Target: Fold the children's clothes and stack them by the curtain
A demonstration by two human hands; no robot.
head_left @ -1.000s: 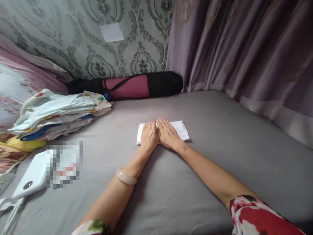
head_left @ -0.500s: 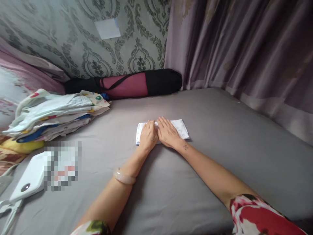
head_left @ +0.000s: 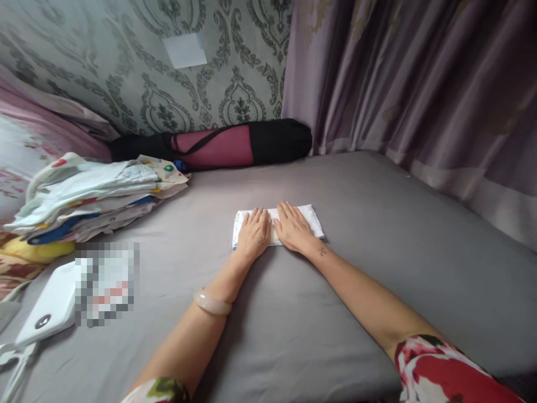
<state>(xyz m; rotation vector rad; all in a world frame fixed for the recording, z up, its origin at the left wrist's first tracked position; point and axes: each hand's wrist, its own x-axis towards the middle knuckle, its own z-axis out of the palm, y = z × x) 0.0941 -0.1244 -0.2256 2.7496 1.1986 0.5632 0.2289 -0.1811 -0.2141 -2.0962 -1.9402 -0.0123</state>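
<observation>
A folded white cloth (head_left: 274,238) with a faint print lies flat on the grey bed sheet (head_left: 302,324), its long side running left to right. My left hand (head_left: 254,232) rests palm down on its left half, fingers stretched out and pointing away from me. On the right half lies my right hand (head_left: 293,226), also flat, with its fingers extended. A narrow strip of cloth shows between the two hands. Both palms hide much of the cloth's surface. I cannot tell what kind of cloth item it is.
A stack of folded clothes (head_left: 96,196) stands at the left. Nearer to me are a white device (head_left: 52,302) with a cable (head_left: 20,369) and a blurred-out item (head_left: 111,288). A long black and maroon bag (head_left: 218,145) lies along the wall; curtains (head_left: 403,84) hang at the right.
My right hand has slid slightly to the right over the cloth, opening a gap between my hands. My left hand has stayed almost where it was.
</observation>
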